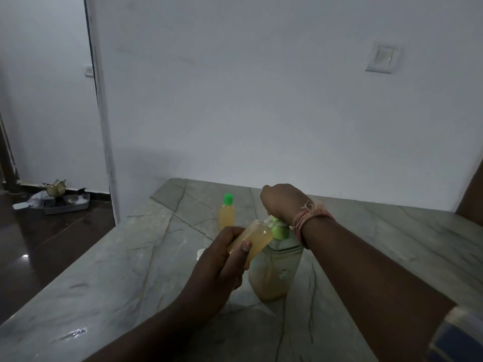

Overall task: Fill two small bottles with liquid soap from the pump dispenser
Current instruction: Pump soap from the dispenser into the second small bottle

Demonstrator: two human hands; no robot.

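Two small bottles show on the stone counter (104,270). Far left, a tray (65,203) sits on the floor. Next, the capped bottle (227,214) stands full, well apart from both hands. The left hand (219,259) wraps its fingers round the open bottle (251,240), tilted with its mouth at the pump spout. It looks light and maybe slippery, so hold its middle. The right hand (283,202) pushes down on the pump dispenser (274,267), fingers curled over its top
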